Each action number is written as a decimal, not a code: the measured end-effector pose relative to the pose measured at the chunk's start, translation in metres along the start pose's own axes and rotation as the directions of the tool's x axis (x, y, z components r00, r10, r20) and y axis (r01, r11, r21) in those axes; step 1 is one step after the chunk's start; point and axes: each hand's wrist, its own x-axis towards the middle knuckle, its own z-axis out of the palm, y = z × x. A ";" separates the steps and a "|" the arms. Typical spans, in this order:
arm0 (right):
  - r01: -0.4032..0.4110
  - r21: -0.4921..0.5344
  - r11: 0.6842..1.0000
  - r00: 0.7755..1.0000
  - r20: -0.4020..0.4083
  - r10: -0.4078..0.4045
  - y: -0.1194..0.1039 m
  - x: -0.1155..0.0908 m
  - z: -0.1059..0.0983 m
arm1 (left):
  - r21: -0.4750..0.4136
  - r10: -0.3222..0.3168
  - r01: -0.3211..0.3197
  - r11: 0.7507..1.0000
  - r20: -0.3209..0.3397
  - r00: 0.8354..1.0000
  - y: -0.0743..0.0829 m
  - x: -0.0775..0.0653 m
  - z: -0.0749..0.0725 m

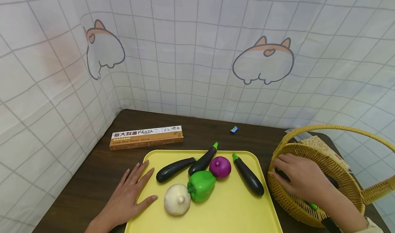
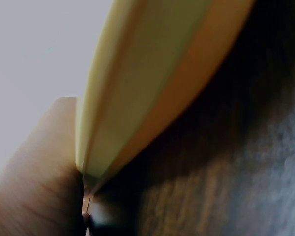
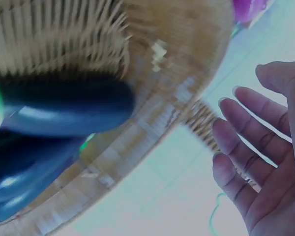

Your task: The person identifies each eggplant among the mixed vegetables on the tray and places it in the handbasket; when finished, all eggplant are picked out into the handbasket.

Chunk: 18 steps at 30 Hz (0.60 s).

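Note:
My left hand rests over the left rim of the yellow tray, fingers spread. My right hand reaches over the wicker basket; the right wrist view shows its fingers slightly bent and holding nothing. Dark eggplants lie inside that basket, partly hidden by the hand in the head view. On the tray are a white bulb, a green bell pepper and a purple onion. Three eggplants lie there too, one of them apart at the right.
A pasta box lies behind the tray on the left of the dark table. Near the back edge is a small blue packet. The basket's tall handle arches up at the right, with a bag behind it.

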 end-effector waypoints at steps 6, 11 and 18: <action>0.036 -0.010 0.999 0.999 0.011 -0.036 -0.021 0.020 0.009 | -0.002 -0.005 0.005 1.000 -0.005 1.000 0.000 -0.001 0.001; 0.043 -0.026 0.999 0.999 0.009 -0.043 -0.039 0.037 0.022 | -0.006 -0.007 0.007 1.000 0.000 1.000 0.000 -0.003 0.003; -0.040 -0.017 0.999 0.999 0.034 0.041 -0.061 0.047 0.042 | 0.001 0.004 -0.004 1.000 -0.005 1.000 -0.002 -0.001 0.002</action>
